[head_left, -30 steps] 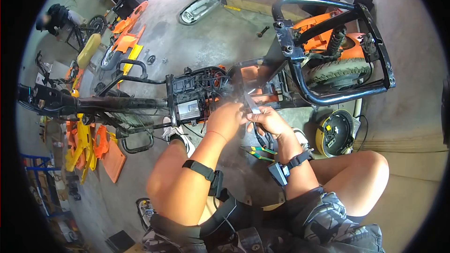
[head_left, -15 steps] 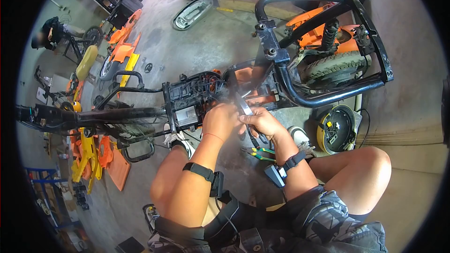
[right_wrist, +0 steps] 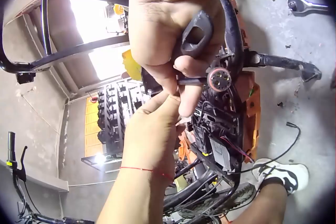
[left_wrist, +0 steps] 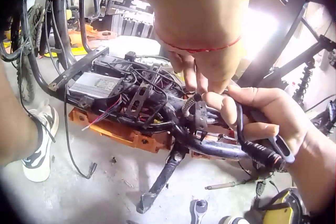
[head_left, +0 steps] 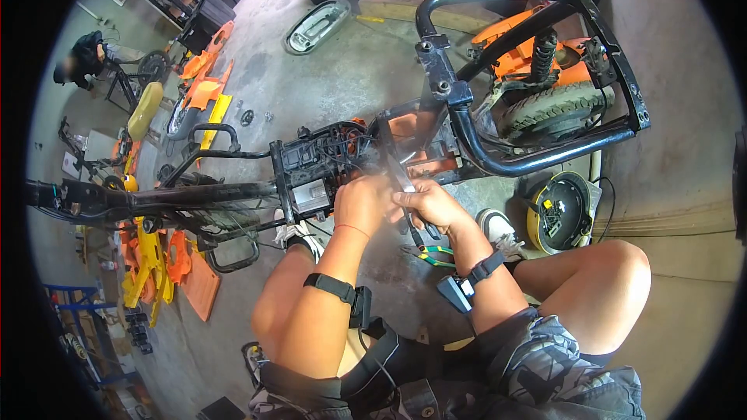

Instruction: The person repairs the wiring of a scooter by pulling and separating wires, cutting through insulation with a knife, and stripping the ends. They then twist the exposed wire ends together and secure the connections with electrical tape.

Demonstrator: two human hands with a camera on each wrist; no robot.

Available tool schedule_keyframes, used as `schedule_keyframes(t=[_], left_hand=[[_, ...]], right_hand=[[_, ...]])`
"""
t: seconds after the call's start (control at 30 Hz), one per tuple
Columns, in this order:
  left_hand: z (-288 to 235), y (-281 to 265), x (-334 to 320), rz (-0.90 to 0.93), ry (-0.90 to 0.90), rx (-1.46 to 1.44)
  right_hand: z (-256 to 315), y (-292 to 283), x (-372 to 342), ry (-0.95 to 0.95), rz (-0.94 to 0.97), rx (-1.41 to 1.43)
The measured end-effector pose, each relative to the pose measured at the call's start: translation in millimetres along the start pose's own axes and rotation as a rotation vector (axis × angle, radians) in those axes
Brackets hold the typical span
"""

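In the head view, my right hand (head_left: 432,204) holds scissors with a grey blade (head_left: 403,175) pointing up toward the vehicle frame. The dark loop handle (right_wrist: 198,34) shows beside the palm in the right wrist view. A black cable (left_wrist: 239,116) runs over the right fingers and ends in a round connector (right_wrist: 219,79) with several pins. My left hand (head_left: 362,206) meets the right one and pinches the cable, its fingertips partly hidden. Both hands are close in front of the stripped black scooter frame (head_left: 206,173), near its exposed wiring (left_wrist: 152,85) and silver box (left_wrist: 94,86).
Pliers (head_left: 434,257) with green and yellow handles lie below the hands. A yellow upturned helmet (head_left: 537,222) holding small parts sits at the right. A ratchet wrench (left_wrist: 199,211) is on the floor. Orange panels (head_left: 201,288) lie left; another person (head_left: 87,54) is farther back.
The head view has shifted slightly, moving the scooter frame left in it. Both hands stay together, with the scissors still in the right; the blade appears slightly lower and farther left.
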State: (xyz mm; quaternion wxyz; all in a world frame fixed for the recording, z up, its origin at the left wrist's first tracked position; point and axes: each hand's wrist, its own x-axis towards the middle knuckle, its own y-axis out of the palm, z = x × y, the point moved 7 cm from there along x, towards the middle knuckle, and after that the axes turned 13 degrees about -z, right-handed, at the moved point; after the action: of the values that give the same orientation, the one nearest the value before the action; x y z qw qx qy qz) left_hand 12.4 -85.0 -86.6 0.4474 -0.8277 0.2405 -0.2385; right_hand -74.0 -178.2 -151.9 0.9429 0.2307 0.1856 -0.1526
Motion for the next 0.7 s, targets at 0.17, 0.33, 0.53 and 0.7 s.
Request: schedule_keyframes(t=[0.17, 0.33, 0.53, 0.7], left_hand=[[-5.3, 0.3, 0.6, -0.045, 0.179, 0.135], [-11.0, -0.9, 0.7, -0.023, 0.219, 0.176], [-9.2, -0.9, -2.3, -0.064, 0.236, 0.246], [-18.1, -2.7, -2.6, -0.153, 0.342, 0.29]], right_hand=[[7.8, 7.3, -5.3, 0.02, -0.04, -0.067], [8.4, 8.2, -4.0, 0.016, -0.052, -0.057], [11.2, 14.9, -4.3, -0.005, -0.045, -0.056], [7.6, 9.2, -2.2, -0.002, -0.049, -0.074]])
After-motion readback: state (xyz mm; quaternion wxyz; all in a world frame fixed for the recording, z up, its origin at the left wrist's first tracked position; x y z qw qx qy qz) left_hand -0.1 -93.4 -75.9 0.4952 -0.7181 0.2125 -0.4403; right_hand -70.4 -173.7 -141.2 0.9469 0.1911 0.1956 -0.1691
